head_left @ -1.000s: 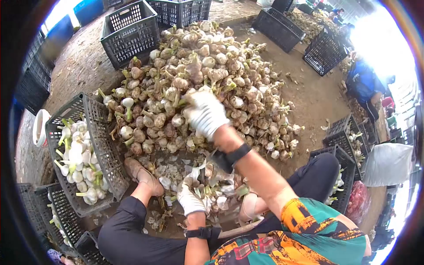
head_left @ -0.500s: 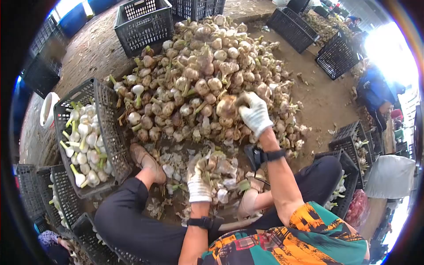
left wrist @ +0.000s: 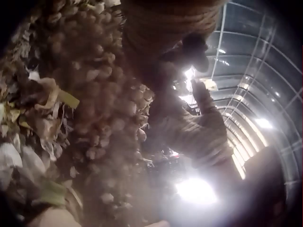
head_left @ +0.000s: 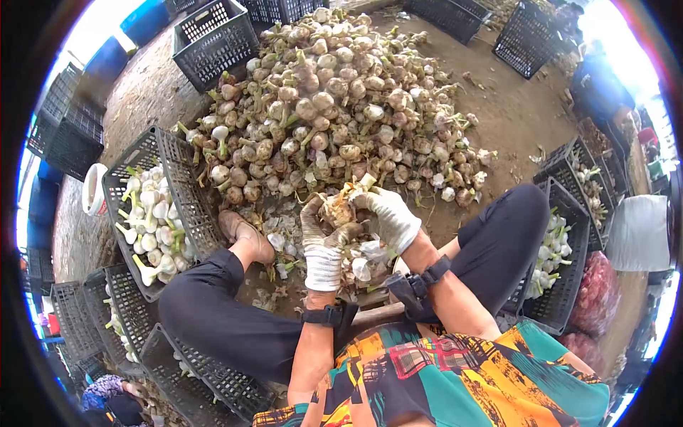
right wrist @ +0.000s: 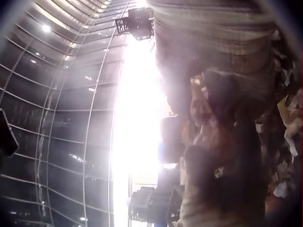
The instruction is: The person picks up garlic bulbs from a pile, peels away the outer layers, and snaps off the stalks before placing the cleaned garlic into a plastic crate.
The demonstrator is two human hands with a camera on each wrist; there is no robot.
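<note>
Gloved fingers of the left hand are curled round the underside of a garlic bulb, while the right hand is closed over its top and right side, so that the bulb is pinched between both palms with only its papery husk and stub of stalk left showing. The bulb is held just above a litter of peeled skins on the dirt floor, between the seated person's knees and at the near edge of a large heap of unpeeled garlic. A black crate of cleaned white bulbs is set at the heap's left edge, beside the person's shoe. Another crate with white bulbs is placed by the right knee. In the wrist views both gloves are seen dimly against bright glare.
</note>
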